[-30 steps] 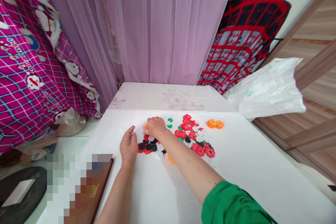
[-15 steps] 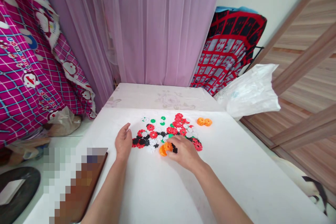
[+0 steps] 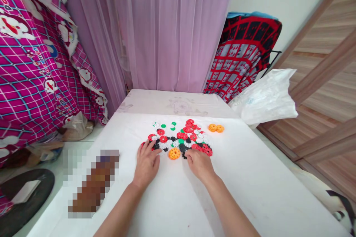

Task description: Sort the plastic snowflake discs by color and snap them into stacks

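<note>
Flat notched plastic discs in red [image 3: 206,149], white [image 3: 175,143], green [image 3: 181,141] and black [image 3: 183,147] lie in a loose pile on the white table. My left hand [image 3: 147,163] rests at the pile's left end, fingers spread over red and black discs. Just in front of the pile sits a small stack of orange discs [image 3: 174,153], untouched by either hand. My right hand [image 3: 200,163] is closed at the near right side, fingertips beside black discs. Whatever those fingers pinch is hidden.
Two more orange stacks [image 3: 216,128] stand at the back right of the white table [image 3: 236,177]. A blurred brown object [image 3: 96,183] lies on the left. A white plastic bag [image 3: 267,98] hangs by the right back edge, and a purple curtain [image 3: 178,33] is behind.
My right hand has let go of the orange discs, now stacked flat, and shifted slightly right to the black discs. My left hand has come down rightward onto the pile.
</note>
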`<action>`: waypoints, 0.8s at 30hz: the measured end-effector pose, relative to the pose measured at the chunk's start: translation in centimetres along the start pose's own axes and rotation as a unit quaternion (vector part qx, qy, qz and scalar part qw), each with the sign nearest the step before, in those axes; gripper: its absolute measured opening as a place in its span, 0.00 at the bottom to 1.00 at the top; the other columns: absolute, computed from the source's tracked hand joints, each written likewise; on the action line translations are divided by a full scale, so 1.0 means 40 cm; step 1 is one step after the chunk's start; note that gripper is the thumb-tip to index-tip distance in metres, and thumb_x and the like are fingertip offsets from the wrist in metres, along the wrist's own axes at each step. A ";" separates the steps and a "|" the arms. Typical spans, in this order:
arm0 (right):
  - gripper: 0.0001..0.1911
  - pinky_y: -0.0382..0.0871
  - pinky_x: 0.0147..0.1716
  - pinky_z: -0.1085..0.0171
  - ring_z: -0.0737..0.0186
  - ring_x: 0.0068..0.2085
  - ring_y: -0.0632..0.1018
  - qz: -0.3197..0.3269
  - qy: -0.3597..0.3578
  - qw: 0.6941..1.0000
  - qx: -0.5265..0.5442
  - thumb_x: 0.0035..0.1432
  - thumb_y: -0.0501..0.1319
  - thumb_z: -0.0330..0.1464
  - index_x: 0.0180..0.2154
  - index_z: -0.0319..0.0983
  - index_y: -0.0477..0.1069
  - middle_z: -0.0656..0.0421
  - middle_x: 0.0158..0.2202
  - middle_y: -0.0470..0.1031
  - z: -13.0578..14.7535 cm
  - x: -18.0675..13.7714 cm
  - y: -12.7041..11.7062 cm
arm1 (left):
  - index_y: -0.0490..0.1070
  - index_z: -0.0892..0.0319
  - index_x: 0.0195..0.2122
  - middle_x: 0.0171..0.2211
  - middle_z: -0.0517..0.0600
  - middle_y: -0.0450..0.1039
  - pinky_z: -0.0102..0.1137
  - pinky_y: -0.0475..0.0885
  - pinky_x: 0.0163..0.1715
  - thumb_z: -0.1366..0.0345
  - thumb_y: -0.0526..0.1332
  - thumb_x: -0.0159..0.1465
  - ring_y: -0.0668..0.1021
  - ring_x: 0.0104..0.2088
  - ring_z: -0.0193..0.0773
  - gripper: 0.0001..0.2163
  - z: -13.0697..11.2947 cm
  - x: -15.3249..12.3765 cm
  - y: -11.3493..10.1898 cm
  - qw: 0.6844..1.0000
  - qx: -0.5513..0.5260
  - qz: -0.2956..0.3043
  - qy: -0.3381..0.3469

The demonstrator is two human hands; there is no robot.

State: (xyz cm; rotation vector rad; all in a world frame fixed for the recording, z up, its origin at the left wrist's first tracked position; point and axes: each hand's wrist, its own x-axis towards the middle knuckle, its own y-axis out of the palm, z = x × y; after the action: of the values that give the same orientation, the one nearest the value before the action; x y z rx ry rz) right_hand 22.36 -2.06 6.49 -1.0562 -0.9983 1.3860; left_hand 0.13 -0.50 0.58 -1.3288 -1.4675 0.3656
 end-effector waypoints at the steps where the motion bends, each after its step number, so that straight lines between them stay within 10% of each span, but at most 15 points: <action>1: 0.16 0.64 0.36 0.65 0.59 0.43 0.78 0.020 0.003 0.999 -0.025 0.62 0.51 0.26 0.39 0.42 0.77 0.56 0.41 0.79 0.007 -0.004 0.000 | 0.78 0.51 0.43 0.60 0.53 0.68 0.56 0.57 0.62 0.70 0.54 0.62 0.64 0.63 0.53 0.14 -0.021 -0.006 -0.005 1.000 0.018 0.012 0.012; 17: 0.15 0.69 0.37 0.60 0.52 0.40 0.80 0.011 -0.017 0.998 -0.060 0.60 0.52 0.26 0.39 0.40 0.78 0.51 0.39 0.80 0.058 0.019 0.015 | 0.76 0.52 0.48 0.62 0.55 0.64 0.59 0.54 0.62 0.71 0.55 0.61 0.62 0.64 0.55 0.17 -0.077 -0.010 0.022 0.998 0.043 0.045 0.018; 24: 0.36 0.69 0.45 0.64 0.59 0.46 0.78 -0.047 -0.013 0.984 0.169 0.50 0.60 0.26 0.62 0.41 0.58 0.53 0.56 0.72 0.037 0.000 0.071 | 0.76 0.52 0.46 0.60 0.54 0.67 0.58 0.55 0.61 0.70 0.54 0.61 0.63 0.64 0.54 0.16 -0.057 -0.011 0.029 1.000 -0.002 0.015 -0.012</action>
State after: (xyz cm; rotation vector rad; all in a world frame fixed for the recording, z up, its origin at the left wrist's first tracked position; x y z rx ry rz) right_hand 20.23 -2.26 4.13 -0.7311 -0.7858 1.4337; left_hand 2.52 -1.43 0.32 -1.3560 -1.4706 0.3997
